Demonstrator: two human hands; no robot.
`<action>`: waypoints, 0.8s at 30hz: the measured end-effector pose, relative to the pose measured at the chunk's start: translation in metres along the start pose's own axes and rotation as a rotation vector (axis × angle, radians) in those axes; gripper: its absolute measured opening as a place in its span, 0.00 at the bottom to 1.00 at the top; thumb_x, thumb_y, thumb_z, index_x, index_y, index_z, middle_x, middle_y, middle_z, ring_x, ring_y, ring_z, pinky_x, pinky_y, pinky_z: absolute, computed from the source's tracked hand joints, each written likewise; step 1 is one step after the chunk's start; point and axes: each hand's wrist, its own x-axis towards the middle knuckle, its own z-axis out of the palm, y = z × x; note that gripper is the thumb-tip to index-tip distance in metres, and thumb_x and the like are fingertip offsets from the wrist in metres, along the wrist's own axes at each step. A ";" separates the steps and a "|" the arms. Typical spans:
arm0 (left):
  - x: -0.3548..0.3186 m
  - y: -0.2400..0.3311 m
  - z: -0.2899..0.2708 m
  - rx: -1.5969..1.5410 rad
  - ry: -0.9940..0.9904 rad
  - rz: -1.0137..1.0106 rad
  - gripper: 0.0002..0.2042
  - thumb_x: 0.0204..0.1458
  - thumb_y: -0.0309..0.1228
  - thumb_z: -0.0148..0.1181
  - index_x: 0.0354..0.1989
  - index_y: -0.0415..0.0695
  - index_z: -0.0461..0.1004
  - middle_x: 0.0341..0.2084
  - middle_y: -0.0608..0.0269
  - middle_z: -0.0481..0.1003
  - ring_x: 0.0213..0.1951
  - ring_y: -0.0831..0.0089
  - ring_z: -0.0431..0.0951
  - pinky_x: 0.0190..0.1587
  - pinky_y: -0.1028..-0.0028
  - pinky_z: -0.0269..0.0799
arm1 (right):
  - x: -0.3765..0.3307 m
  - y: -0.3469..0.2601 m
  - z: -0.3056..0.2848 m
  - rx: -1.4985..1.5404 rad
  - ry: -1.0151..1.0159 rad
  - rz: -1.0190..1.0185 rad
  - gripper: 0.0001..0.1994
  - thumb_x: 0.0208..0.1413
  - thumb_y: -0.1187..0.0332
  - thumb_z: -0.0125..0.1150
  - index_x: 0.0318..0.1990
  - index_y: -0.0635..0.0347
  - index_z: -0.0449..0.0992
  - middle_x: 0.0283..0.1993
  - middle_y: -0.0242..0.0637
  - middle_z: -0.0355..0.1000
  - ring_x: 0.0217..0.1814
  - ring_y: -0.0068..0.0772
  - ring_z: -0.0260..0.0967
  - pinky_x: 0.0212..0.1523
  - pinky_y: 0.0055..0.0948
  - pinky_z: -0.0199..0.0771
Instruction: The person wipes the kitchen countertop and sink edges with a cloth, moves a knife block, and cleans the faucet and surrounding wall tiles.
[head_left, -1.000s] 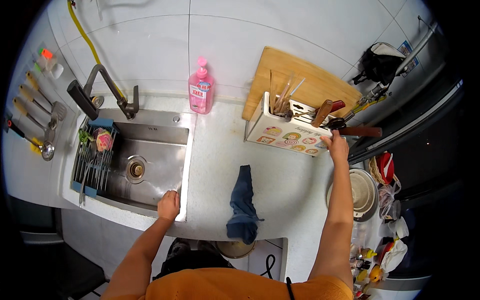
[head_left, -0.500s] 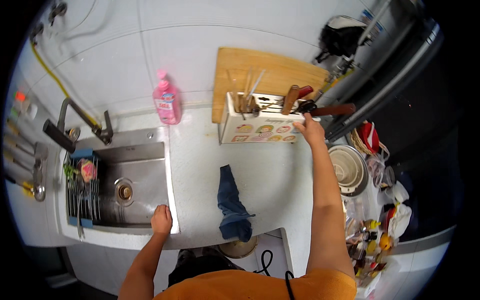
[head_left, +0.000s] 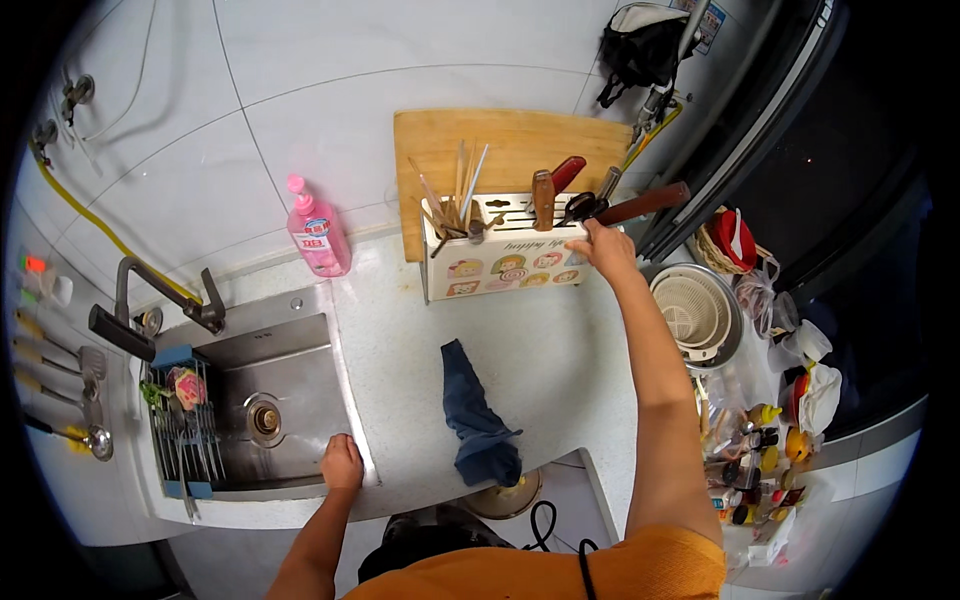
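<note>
My right hand (head_left: 608, 248) is closed on the right end of a white knife holder (head_left: 500, 268) printed with cartoon faces. Several handles stick up from the holder: a brown wooden one (head_left: 543, 200), a red one (head_left: 568, 173), black scissors (head_left: 582, 207) and a long dark brown handle (head_left: 645, 202). Chopsticks (head_left: 462, 185) stand in its left section. Behind it a wooden cutting board (head_left: 500, 128) leans on the wall. My left hand (head_left: 342, 463) rests, fingers curled, on the front right edge of the steel sink (head_left: 340, 375); nothing shows in it.
A crumpled blue cloth (head_left: 478, 420) lies on the counter between my arms. A pink pump bottle (head_left: 318, 235) stands by the wall. The sink holds a drying rack (head_left: 185, 430) with a pink sponge; a faucet (head_left: 125, 330) is behind. Bowls (head_left: 693, 308) and bottles (head_left: 760, 450) crowd the right.
The whole view has shifted and turned a little. Both hands keep their places, the right on the knife holder and the left on the sink edge.
</note>
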 end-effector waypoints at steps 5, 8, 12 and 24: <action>0.000 -0.001 0.000 -0.005 -0.013 -0.001 0.09 0.56 0.32 0.46 0.30 0.41 0.70 0.29 0.51 0.72 0.32 0.51 0.73 0.35 0.58 0.69 | -0.037 -0.011 0.002 0.059 0.081 -0.017 0.22 0.44 0.49 0.64 0.40 0.56 0.74 0.33 0.48 0.75 0.38 0.49 0.73 0.38 0.42 0.71; 0.000 -0.004 0.005 0.000 -0.008 0.001 0.09 0.56 0.32 0.46 0.30 0.41 0.70 0.29 0.51 0.72 0.32 0.51 0.73 0.35 0.57 0.69 | -0.061 -0.017 0.005 0.068 0.151 -0.063 0.23 0.45 0.48 0.63 0.38 0.59 0.74 0.30 0.49 0.75 0.35 0.50 0.73 0.36 0.42 0.71; -0.001 -0.002 0.003 -0.020 0.013 0.016 0.09 0.56 0.32 0.46 0.30 0.41 0.70 0.29 0.51 0.72 0.32 0.50 0.73 0.34 0.57 0.69 | -0.098 -0.032 0.009 0.022 0.214 -0.018 0.21 0.46 0.48 0.61 0.35 0.58 0.74 0.25 0.48 0.74 0.30 0.51 0.73 0.32 0.43 0.71; -0.001 -0.002 -0.003 -0.096 -0.038 0.050 0.09 0.55 0.32 0.46 0.31 0.41 0.69 0.29 0.53 0.72 0.33 0.54 0.74 0.35 0.59 0.70 | -0.224 -0.031 0.007 -0.060 0.279 0.142 0.20 0.49 0.49 0.60 0.38 0.56 0.73 0.22 0.43 0.74 0.24 0.50 0.72 0.25 0.44 0.70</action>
